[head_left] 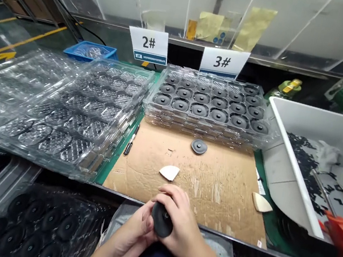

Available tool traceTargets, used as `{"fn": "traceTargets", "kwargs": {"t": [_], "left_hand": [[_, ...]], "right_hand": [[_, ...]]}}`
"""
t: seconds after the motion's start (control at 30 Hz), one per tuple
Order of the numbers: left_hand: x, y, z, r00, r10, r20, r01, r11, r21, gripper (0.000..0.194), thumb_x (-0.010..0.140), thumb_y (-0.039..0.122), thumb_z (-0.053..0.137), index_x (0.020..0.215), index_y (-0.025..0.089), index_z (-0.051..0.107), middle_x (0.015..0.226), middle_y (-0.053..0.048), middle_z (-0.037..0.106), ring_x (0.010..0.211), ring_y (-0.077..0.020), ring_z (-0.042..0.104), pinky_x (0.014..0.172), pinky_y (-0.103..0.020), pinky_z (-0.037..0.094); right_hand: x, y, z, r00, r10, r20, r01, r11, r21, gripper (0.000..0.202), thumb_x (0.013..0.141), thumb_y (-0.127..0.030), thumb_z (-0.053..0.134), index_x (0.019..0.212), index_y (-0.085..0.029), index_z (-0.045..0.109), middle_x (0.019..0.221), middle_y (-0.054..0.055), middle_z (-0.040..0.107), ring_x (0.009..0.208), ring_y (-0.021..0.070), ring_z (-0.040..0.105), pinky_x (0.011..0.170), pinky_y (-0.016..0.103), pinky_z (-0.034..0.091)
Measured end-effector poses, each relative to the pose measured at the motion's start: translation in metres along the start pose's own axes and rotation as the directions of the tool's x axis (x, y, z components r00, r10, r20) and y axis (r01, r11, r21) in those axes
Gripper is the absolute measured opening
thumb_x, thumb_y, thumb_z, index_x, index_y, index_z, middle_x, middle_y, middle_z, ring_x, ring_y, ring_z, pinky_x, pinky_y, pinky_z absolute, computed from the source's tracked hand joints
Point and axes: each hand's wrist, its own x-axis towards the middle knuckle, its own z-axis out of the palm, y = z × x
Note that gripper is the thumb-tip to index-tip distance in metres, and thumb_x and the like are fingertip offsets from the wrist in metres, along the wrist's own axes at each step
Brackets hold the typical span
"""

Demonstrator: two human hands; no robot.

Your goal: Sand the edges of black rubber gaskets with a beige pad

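Note:
A round black disc with a small hub at its centre is held between both hands, tilted, just off the table's near edge. My left hand closes on it from the left, thumb against its rim. From the right, my right hand wraps its fingers over the top of the disc. Beyond the hands a white wedge-shaped pad lies on the cardboard sheet. Farther back rests another disc, dark grey, flat on the cardboard.
Trays of discs are stacked at the back. Clear plastic trays pile up on the left, beside a black pen. A white bin with black scraps and an orange-handled tool stands right, near a cream wedge.

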Motion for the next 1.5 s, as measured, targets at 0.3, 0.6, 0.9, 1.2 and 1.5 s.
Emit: {"fn": "traceTargets", "kwargs": {"t": [0.3,0.6,0.9,1.2,1.5], "left_hand": [[0.017,0.023,-0.023,0.999,-0.026,-0.020,0.023,0.989,-0.149,0.052,0.071,0.035,0.067,0.120,0.033,0.051,0.121,-0.005,0.058,0.110,-0.0257,0.055,0.095,-0.039,0.041],[0.033,0.052,-0.034,0.966,0.137,-0.218,-0.183,0.961,-0.209,0.058,0.073,0.037,0.063,0.128,0.032,0.043,0.127,-0.007,0.055,0.123,-0.0259,0.044,0.105,-0.038,0.033],[0.041,0.065,-0.031,0.953,0.170,-0.252,-0.219,0.958,-0.184,0.059,0.073,0.031,0.065,0.128,0.032,0.044,0.122,-0.006,0.059,0.115,-0.0240,0.052,0.101,-0.037,0.038],[0.040,0.053,-0.005,0.963,0.153,-0.222,-0.161,0.987,-0.017,0.050,0.066,0.034,0.071,0.114,0.029,0.057,0.115,-0.003,0.063,0.108,-0.0231,0.056,0.090,-0.029,0.047],[0.033,0.057,0.012,0.962,0.160,-0.220,-0.148,0.986,0.071,0.052,0.056,0.031,0.078,0.106,0.031,0.062,0.109,-0.001,0.066,0.097,-0.0233,0.062,0.087,-0.032,0.049]], "right_hand": [[0.016,0.028,-0.032,0.959,0.147,0.242,-0.167,0.984,0.065,0.087,0.069,-0.043,0.069,0.140,-0.030,0.021,0.141,0.010,0.026,0.127,0.0282,0.031,0.097,0.042,0.038],[0.046,0.068,0.026,0.922,0.363,-0.133,-0.380,0.914,-0.141,0.029,0.088,-0.028,0.045,0.114,-0.019,0.055,0.117,0.014,0.045,0.096,0.0247,0.054,0.080,0.043,0.047],[0.070,0.035,-0.004,0.972,0.217,-0.090,-0.223,0.973,-0.063,0.023,0.088,-0.020,0.048,0.109,-0.024,0.056,0.092,0.003,0.062,0.083,0.0155,0.057,0.071,0.027,0.048],[0.076,-0.034,-0.026,1.000,0.020,0.020,-0.020,1.000,-0.019,0.027,0.087,-0.014,0.042,0.112,-0.019,0.051,0.091,0.002,0.064,0.076,0.0144,0.056,0.068,0.029,0.043],[0.058,-0.036,-0.034,0.981,-0.109,-0.158,0.100,0.993,-0.064,0.029,0.085,-0.011,0.041,0.111,-0.014,0.051,0.082,0.005,0.064,0.067,0.0150,0.055,0.061,0.030,0.041]]}}
